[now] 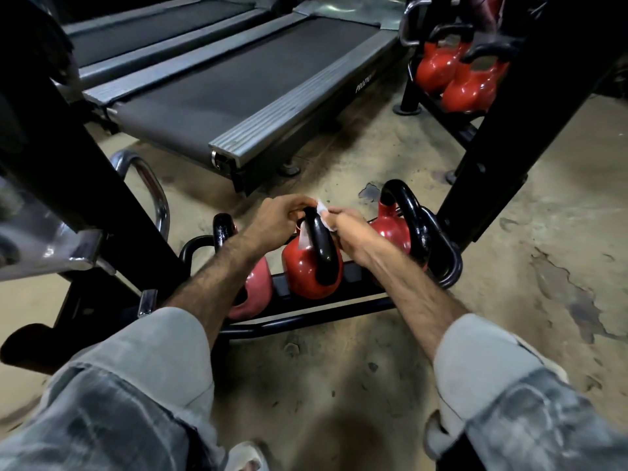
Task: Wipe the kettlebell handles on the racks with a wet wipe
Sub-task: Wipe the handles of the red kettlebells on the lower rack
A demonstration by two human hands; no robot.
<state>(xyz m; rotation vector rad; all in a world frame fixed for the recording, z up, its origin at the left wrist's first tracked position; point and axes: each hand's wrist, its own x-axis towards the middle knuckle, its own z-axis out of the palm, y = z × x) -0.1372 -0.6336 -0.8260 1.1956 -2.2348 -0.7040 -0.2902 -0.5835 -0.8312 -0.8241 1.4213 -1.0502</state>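
A low black rack [306, 321] on the floor carries three red kettlebells with black handles. The middle kettlebell [306, 270] has its handle [321, 237] upright between my hands. My left hand [278, 214] curls over the top of that handle. My right hand [343, 220] pinches a small white wet wipe [322, 211] against the handle's right side. A paler red kettlebell [255, 287] sits left of it, partly hidden by my left forearm. A third kettlebell [390, 226] stands to the right with its handle [404, 198] up.
A second rack with red kettlebells [455, 76] stands at the back right. Treadmill decks [238, 83] lie beyond the rack. Black frame posts [509, 130] rise on both sides. A chrome bar [153, 185] curves at the left. The concrete floor [509, 266] is worn.
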